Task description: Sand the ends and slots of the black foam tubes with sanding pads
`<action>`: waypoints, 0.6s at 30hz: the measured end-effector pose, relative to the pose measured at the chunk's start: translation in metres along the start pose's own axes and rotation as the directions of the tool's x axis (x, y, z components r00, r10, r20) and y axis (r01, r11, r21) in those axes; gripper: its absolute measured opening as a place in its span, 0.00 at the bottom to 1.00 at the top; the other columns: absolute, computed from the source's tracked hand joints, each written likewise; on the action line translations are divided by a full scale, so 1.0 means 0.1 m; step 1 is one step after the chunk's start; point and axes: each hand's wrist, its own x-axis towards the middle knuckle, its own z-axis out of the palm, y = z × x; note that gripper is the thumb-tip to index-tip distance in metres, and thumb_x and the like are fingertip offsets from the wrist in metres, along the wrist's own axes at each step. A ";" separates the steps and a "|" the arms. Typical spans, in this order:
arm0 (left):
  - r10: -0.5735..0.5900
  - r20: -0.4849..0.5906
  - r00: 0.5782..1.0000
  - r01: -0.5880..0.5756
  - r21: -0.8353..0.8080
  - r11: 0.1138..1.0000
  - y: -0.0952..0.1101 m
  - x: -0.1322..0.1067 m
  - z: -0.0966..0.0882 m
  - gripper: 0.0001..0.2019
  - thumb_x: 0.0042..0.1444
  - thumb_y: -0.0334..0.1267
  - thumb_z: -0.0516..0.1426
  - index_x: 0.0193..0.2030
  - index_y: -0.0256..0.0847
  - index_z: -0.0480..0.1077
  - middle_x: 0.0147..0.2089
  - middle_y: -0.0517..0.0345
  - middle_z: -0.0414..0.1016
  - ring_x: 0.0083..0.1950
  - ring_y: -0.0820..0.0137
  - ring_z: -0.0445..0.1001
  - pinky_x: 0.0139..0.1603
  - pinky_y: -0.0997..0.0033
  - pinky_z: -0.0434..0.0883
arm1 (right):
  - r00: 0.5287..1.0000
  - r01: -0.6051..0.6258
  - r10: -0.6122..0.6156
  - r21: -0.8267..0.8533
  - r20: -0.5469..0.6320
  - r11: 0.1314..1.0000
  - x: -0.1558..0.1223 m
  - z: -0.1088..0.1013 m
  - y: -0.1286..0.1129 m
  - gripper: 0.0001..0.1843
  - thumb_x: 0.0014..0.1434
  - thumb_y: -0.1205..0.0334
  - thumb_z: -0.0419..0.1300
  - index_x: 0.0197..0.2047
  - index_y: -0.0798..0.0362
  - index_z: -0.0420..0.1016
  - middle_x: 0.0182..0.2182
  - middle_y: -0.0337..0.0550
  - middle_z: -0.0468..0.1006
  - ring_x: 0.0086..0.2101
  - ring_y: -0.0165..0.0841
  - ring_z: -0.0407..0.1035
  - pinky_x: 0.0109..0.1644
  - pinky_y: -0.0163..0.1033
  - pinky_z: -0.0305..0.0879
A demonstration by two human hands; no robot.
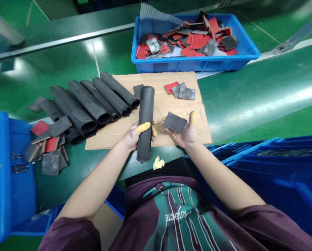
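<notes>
My left hand, with yellow finger cots on it, is wrapped round a black tube held lengthwise away from me over the cardboard. In my right hand lies a flat dark grey sanding pad, its face turned up and its far edge yellowish. The thumb stands away from the pad while fingers support it from below. Beyond that hand, a few red and grey pads rest on the cardboard sheet. Another grey pad is partly hidden behind the tube.
Several black tubes lie side by side at left, beside a heap of pads. A blue bin full of red and grey pads stands at the back. Blue crates flank me. Crumpled yellow bits lie at the near edge.
</notes>
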 end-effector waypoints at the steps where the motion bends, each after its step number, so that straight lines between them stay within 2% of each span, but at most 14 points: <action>1: 0.041 -0.026 0.999 -0.041 -0.005 0.999 -0.02 -0.01 0.03 0.28 0.39 0.55 0.69 0.41 0.38 0.70 0.25 0.59 0.78 0.22 0.71 0.74 0.28 0.69 0.72 | 1.000 -0.003 0.003 0.015 0.006 1.000 0.00 0.00 0.00 0.40 0.52 0.22 0.54 0.41 0.53 0.79 0.34 0.52 0.84 0.42 0.44 0.81 0.32 0.39 0.76; 4: 0.209 -0.165 0.964 -0.213 -0.002 0.977 -0.06 -0.04 0.14 0.27 0.40 0.55 0.68 0.43 0.41 0.68 0.26 0.63 0.77 0.22 0.71 0.74 0.24 0.70 0.70 | 0.999 -0.027 0.025 0.059 0.029 0.998 0.01 0.01 0.00 0.41 0.54 0.21 0.52 0.40 0.53 0.80 0.32 0.50 0.84 0.40 0.43 0.81 0.30 0.38 0.76; 7: 0.346 -0.375 0.860 -0.360 0.034 0.932 -0.02 -0.06 0.21 0.24 0.42 0.56 0.67 0.39 0.45 0.65 0.26 0.65 0.77 0.22 0.71 0.74 0.23 0.71 0.69 | 0.999 -0.036 0.035 0.098 0.014 0.995 0.01 0.01 0.00 0.41 0.56 0.22 0.51 0.40 0.54 0.80 0.31 0.51 0.84 0.38 0.42 0.82 0.29 0.38 0.76; 9: 0.371 -0.505 0.779 -0.392 0.068 0.917 0.10 -0.08 0.21 0.23 0.43 0.56 0.65 0.38 0.46 0.63 0.26 0.66 0.77 0.22 0.71 0.74 0.21 0.72 0.68 | 0.999 -0.035 0.035 0.120 0.001 0.992 0.00 0.01 0.00 0.41 0.57 0.23 0.51 0.40 0.55 0.80 0.31 0.51 0.85 0.36 0.41 0.82 0.28 0.37 0.75; 10: 0.365 -0.547 0.754 -0.385 0.083 0.919 0.19 -0.09 0.21 0.22 0.43 0.56 0.64 0.38 0.46 0.63 0.27 0.66 0.77 0.21 0.71 0.74 0.21 0.72 0.67 | 0.999 -0.037 0.037 0.127 0.002 0.991 0.00 0.01 0.00 0.41 0.58 0.23 0.50 0.40 0.55 0.80 0.31 0.52 0.85 0.36 0.41 0.82 0.29 0.37 0.75; 12: 0.332 -0.579 0.745 -0.334 0.107 0.937 0.43 -0.17 0.20 0.20 0.46 0.56 0.62 0.38 0.44 0.65 0.27 0.64 0.76 0.21 0.71 0.73 0.21 0.72 0.67 | 0.999 -0.048 0.047 0.132 0.013 0.990 -0.01 0.02 -0.01 0.41 0.58 0.23 0.49 0.41 0.55 0.80 0.32 0.53 0.85 0.37 0.42 0.82 0.30 0.39 0.76; 14: 0.275 -0.564 0.779 -0.249 0.125 0.961 0.71 -0.27 0.22 0.17 0.50 0.53 0.60 0.36 0.41 0.68 0.25 0.61 0.76 0.21 0.72 0.72 0.24 0.72 0.70 | 0.998 -0.063 0.061 0.139 0.016 0.988 -0.03 0.02 -0.02 0.41 0.58 0.23 0.49 0.41 0.55 0.80 0.32 0.53 0.85 0.38 0.43 0.82 0.30 0.40 0.76; 16: 0.228 -0.568 0.791 -0.184 0.136 0.974 0.98 -0.36 0.25 0.13 0.56 0.47 0.57 0.35 0.38 0.70 0.24 0.58 0.76 0.22 0.74 0.72 0.25 0.73 0.71 | 0.997 -0.072 0.071 0.155 0.011 0.985 -0.04 0.02 -0.03 0.41 0.59 0.24 0.49 0.40 0.56 0.80 0.32 0.53 0.85 0.37 0.42 0.81 0.29 0.39 0.76; 18: 0.251 -0.566 0.785 -0.206 0.143 0.968 1.19 -0.39 0.27 0.10 0.59 0.42 0.55 0.34 0.37 0.71 0.24 0.59 0.76 0.24 0.75 0.72 0.27 0.75 0.71 | 0.997 -0.079 0.079 0.177 0.005 0.981 -0.05 0.03 -0.04 0.41 0.61 0.25 0.47 0.40 0.56 0.80 0.32 0.52 0.85 0.34 0.40 0.81 0.28 0.37 0.75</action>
